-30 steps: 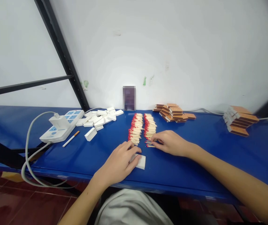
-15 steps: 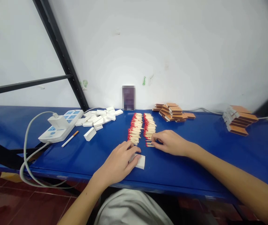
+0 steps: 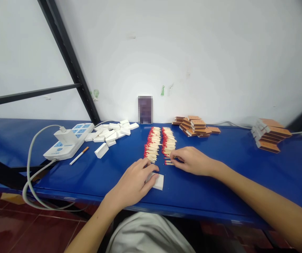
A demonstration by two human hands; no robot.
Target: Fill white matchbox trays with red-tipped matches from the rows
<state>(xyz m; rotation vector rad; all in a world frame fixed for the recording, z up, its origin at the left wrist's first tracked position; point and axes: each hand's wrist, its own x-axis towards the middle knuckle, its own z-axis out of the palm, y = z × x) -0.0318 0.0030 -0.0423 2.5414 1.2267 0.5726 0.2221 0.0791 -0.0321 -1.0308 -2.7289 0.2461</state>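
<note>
Near the front edge of the blue table, my left hand (image 3: 132,182) rests with thumb and fingers around a small white matchbox tray (image 3: 160,182). Part of that tray is hidden under the hand. My right hand (image 3: 193,161) pinches at the near end of the right row of matches (image 3: 168,140), its fingertips closed on matches that are mostly covered. A few separate red-tipped matches (image 3: 168,162) lie just beside those fingertips. Another long row of matches (image 3: 153,144) runs parallel on the left, red heads pointing left.
Many white trays (image 3: 111,133) are heaped at the back left, by a power strip (image 3: 69,142) and a cigarette (image 3: 79,156). Brown matchbox sleeves (image 3: 197,125) are piled at the back right, with another stack (image 3: 269,135) farther right. A black frame post (image 3: 69,59) rises at left.
</note>
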